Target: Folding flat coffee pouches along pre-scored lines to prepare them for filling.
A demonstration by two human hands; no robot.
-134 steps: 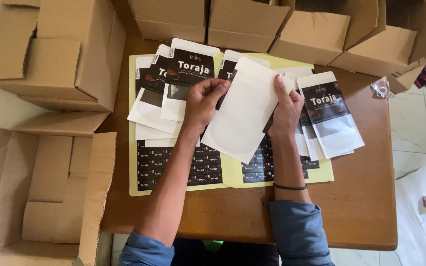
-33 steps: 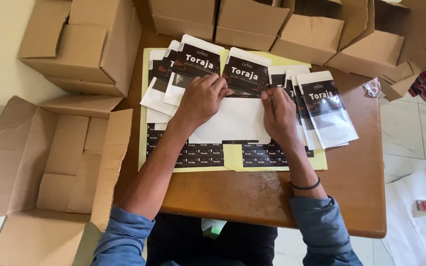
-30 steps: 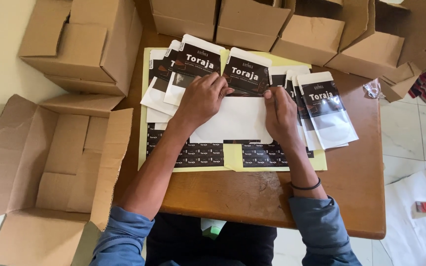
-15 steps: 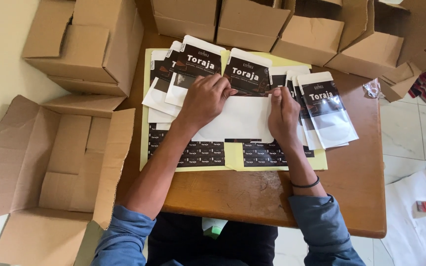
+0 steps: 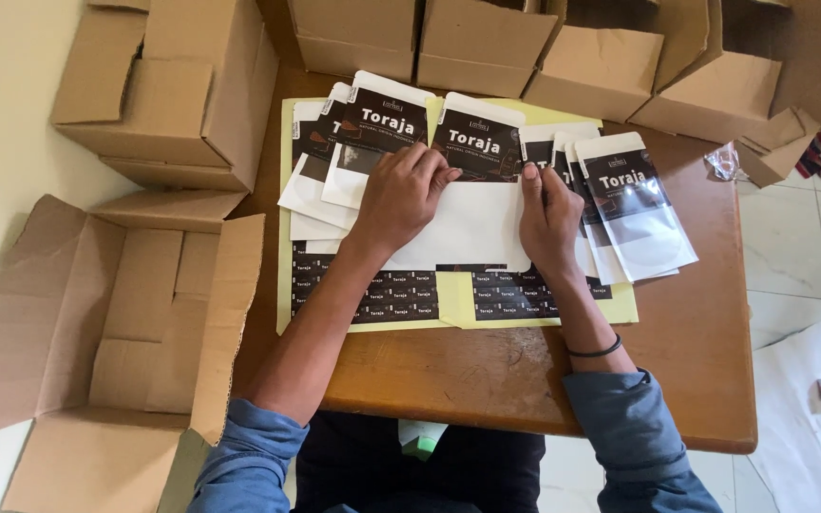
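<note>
Hands press flat on 1 white pouch (image 5: pixel 467 223) at the frame's centre: left hand (image 5: pixel 401 195) and right hand (image 5: pixel 548 214) both open, fingers spread. Sticker sheets (image 5: pixel 387 294), apparently 2, lie beneath on the worktop (image 5: pixel 696 361).

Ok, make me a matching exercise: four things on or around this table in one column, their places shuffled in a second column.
Things:
1. white pouch with black label
2. yellow sticker sheets
3. open flat carton
4. crumpled clear wrapper

Places:
A. on the wooden table, under the pouches
B. beside the table's left edge
C. under the left hand and right hand
D. near the table's far right corner

Pairs: 1-C, 2-A, 3-B, 4-D
</note>
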